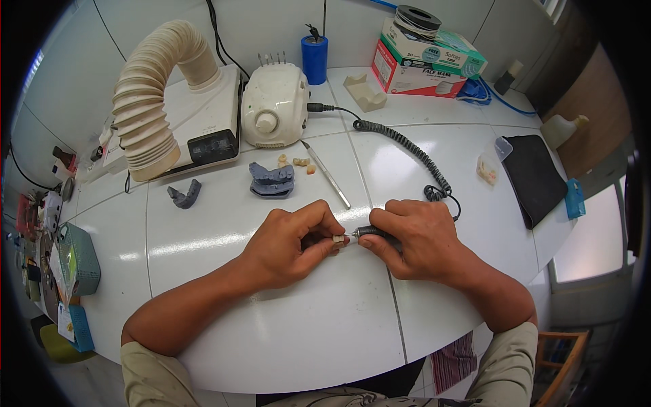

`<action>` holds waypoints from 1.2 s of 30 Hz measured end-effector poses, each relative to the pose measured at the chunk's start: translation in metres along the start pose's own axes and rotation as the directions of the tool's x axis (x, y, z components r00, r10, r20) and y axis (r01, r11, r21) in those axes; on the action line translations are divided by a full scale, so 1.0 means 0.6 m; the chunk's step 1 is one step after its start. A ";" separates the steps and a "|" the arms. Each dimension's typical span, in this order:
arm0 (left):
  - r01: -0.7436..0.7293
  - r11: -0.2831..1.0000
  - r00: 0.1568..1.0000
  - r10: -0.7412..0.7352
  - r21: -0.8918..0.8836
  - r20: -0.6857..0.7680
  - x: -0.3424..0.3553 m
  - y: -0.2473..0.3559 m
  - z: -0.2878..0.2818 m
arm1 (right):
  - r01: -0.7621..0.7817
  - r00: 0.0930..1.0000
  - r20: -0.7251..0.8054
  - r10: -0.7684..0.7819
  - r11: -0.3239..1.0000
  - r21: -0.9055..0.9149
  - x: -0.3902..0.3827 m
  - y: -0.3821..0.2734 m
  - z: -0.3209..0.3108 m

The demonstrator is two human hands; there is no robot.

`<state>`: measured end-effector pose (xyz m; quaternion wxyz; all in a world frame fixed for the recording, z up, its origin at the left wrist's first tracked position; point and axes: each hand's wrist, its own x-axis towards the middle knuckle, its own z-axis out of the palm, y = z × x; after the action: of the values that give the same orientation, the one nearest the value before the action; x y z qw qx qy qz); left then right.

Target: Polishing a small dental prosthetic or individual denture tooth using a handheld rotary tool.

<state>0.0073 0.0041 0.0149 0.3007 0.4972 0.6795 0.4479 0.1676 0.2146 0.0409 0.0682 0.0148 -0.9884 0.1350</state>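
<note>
Between thumb and fingertips, my left hand (285, 245) pinches a small tooth-coloured dental crown piece (338, 239). My right hand (420, 239) grips a dark rotary handpiece (369, 231), its thin metal bur pointing left and meeting the crown piece or nearly so; I cannot tell whether they touch. From the handpiece a coiled black cord (407, 147) runs back to a white control unit (274, 105) with a knob. Beyond my left hand stands a grey dental model (272, 180), with a smaller grey arch piece (184, 195) to its left. Several tooth-coloured pieces (301, 162) lie behind the model.
A knife-like hand tool (327, 175) lies beyond my hands. At the back left, a ribbed suction hose (139, 102) arches over its white base. Mask boxes (420, 74) are stacked at the back right, near a black pouch (534, 180). A teal basket (85, 258) stands at the left edge.
</note>
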 end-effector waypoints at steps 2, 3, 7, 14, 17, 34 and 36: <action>0.008 1.000 1.000 -0.008 0.004 0.002 0.000 0.001 0.000 | 0.025 1.000 -0.007 -0.025 1.000 0.007 -0.001 0.002 0.000; 0.017 1.000 1.000 -0.017 0.008 0.005 0.000 0.001 0.000 | 0.025 1.000 -0.008 -0.025 1.000 0.007 -0.001 0.002 0.001; -0.004 1.000 1.000 0.004 0.007 0.007 0.000 0.000 -0.001 | 0.016 1.000 0.003 -0.016 1.000 0.006 0.000 0.002 -0.002; -0.006 1.000 1.000 0.006 0.001 0.003 -0.001 -0.002 0.000 | 0.004 1.000 0.008 -0.004 1.000 0.003 0.000 0.000 0.000; -0.006 1.000 1.000 0.006 0.000 0.003 -0.001 -0.001 0.000 | 0.026 1.000 0.004 -0.026 1.000 0.006 0.000 0.001 -0.001; -0.039 0.999 0.999 0.039 -0.027 -0.023 -0.001 -0.008 0.003 | 0.035 0.999 -0.013 -0.035 0.999 0.005 0.000 0.002 0.001; -0.027 1.000 1.000 0.027 -0.004 -0.009 0.000 -0.005 0.001 | 0.022 1.000 -0.018 -0.022 1.000 0.005 0.000 0.003 0.002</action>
<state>0.0066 0.0039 0.0123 0.2924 0.5036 0.6731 0.4558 0.1674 0.2159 0.0394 0.0784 0.0245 -0.9872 0.1369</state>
